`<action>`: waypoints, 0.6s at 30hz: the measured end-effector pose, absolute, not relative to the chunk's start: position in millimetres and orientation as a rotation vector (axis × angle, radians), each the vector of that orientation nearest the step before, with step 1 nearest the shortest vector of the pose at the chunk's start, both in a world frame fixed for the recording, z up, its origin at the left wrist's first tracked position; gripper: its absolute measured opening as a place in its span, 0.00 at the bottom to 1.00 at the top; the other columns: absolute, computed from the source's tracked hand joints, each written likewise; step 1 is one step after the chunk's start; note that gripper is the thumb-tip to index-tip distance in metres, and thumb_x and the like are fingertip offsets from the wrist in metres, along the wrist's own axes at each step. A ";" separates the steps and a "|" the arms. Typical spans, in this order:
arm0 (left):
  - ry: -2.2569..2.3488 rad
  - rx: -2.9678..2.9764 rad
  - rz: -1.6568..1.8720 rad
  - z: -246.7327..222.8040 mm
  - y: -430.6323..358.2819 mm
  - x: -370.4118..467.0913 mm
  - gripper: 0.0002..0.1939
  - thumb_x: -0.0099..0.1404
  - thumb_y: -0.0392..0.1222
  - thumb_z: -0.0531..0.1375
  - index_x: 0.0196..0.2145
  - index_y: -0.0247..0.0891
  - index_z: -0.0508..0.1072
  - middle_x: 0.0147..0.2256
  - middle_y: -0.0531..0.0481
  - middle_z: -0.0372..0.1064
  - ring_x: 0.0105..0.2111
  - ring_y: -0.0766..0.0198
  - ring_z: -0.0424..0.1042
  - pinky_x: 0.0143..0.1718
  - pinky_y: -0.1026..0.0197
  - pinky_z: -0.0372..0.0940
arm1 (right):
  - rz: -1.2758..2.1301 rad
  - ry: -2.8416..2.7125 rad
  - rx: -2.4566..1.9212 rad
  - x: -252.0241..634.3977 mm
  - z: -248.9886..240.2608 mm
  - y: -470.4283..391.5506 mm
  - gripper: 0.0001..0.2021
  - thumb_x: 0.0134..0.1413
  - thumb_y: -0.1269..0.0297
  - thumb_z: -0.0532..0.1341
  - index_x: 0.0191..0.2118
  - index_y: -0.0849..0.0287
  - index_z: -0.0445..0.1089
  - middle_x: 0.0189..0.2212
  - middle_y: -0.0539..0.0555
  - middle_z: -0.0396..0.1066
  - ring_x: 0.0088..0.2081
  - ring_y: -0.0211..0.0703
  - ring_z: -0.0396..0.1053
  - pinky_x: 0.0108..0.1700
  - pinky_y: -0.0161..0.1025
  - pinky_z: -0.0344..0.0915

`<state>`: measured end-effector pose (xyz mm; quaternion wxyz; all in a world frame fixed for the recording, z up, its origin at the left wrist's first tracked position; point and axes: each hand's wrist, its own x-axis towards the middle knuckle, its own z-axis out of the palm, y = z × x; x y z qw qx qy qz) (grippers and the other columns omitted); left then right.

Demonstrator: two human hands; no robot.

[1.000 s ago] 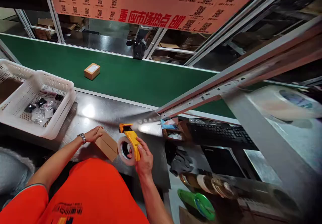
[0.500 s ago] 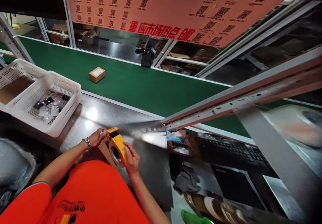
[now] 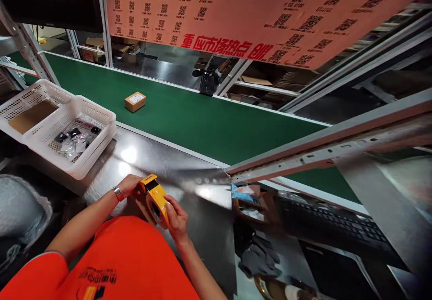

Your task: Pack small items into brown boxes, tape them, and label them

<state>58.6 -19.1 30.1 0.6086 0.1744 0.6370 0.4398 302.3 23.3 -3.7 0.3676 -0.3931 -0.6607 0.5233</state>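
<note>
My right hand (image 3: 177,219) is wrapped round a yellow tape dispenser (image 3: 158,195), with its roll of tape on the side toward my body. Beneath and left of the dispenser, a cardboard box (image 3: 143,206) shows only in part, close against my orange shirt. My left hand (image 3: 130,185), with a metal watch on the wrist, is closed at the box's far end, touching or nearly touching the dispenser's head. Its fingertips are hidden. Both hands are over the near edge of the metal table (image 3: 162,156).
White plastic baskets (image 3: 79,174), one with small bagged items, stand at left. A small labelled carton (image 3: 135,102) lies on the green conveyor belt (image 3: 189,120). A metal frame post (image 3: 303,154) slants across the right, above a keyboard (image 3: 337,221). A pink code sheet (image 3: 236,12) hangs overhead.
The view has shifted slightly left, so the surroundings appear further right. The dispenser has tilted a little, and my left hand has turned more over the box end. Both grips stay.
</note>
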 end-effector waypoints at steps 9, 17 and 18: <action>1.902 0.435 1.092 9.0 -21.6 7.0 0.19 0.70 0.51 0.66 0.27 0.35 0.79 0.20 0.53 0.69 0.24 0.66 0.65 0.28 0.64 0.57 | 1.636 -2.068 -1.064 301.7 57.8 25.9 0.31 0.51 0.49 0.74 0.60 0.55 0.81 0.42 0.54 0.85 0.36 0.48 0.79 0.39 0.41 0.76; 1.862 0.365 1.070 -32.8 -23.9 -29.8 0.25 0.72 0.61 0.64 0.29 0.35 0.77 0.23 0.53 0.66 0.27 0.64 0.68 0.32 0.62 0.65 | 1.707 -2.006 -1.299 304.8 73.2 23.1 0.30 0.49 0.51 0.70 0.57 0.58 0.81 0.33 0.53 0.81 0.30 0.47 0.75 0.32 0.40 0.73; 1.853 0.371 1.062 -37.9 -22.0 -28.2 0.26 0.70 0.63 0.65 0.28 0.36 0.76 0.24 0.53 0.66 0.27 0.64 0.68 0.32 0.62 0.66 | 1.707 -1.998 -1.308 304.2 73.7 23.1 0.29 0.48 0.51 0.71 0.56 0.58 0.81 0.34 0.53 0.82 0.31 0.48 0.76 0.33 0.41 0.74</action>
